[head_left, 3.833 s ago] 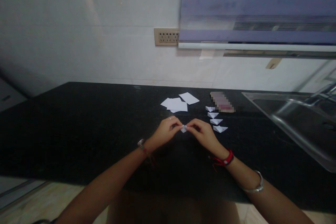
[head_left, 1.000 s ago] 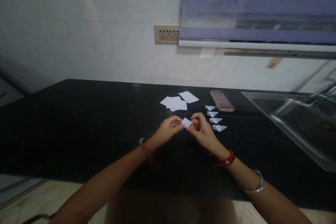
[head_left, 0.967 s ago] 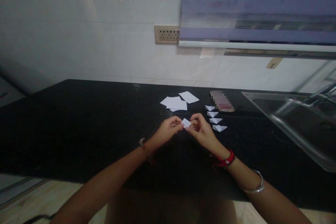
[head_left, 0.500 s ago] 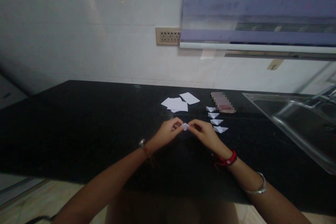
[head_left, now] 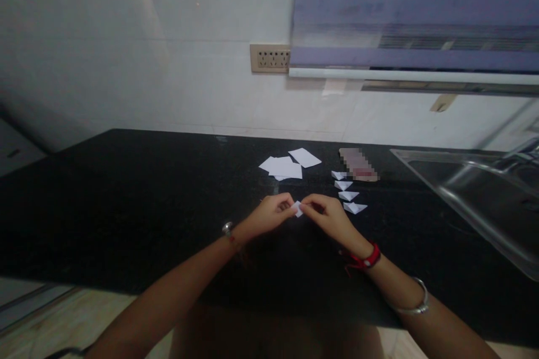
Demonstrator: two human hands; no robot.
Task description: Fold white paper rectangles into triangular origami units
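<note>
A small folded piece of white paper [head_left: 298, 209] is pinched between my two hands, above the dark counter. My left hand [head_left: 272, 212] grips its left side between thumb and fingers. On the right side, my right hand [head_left: 326, 214] holds it with thumb and fingertips. Just right of that hand, several folded paper boats [head_left: 347, 196] stand in a column. Beyond my hands lie loose white paper sheets [head_left: 285, 168], partly overlapping, with one sheet [head_left: 305, 157] a little apart at the back right.
A phone [head_left: 359, 164], blurred out, lies behind the folded papers. The metal sink [head_left: 446, 193] is set into the black counter [head_left: 147, 202] at the right. A wall socket [head_left: 270, 59] and a purple striped blind [head_left: 412, 17] are on the wall behind.
The folded paper has shifted slightly towards me and turned, showing more of a diamond shape. Both hands have moved down a little with it and still pinch it.
</note>
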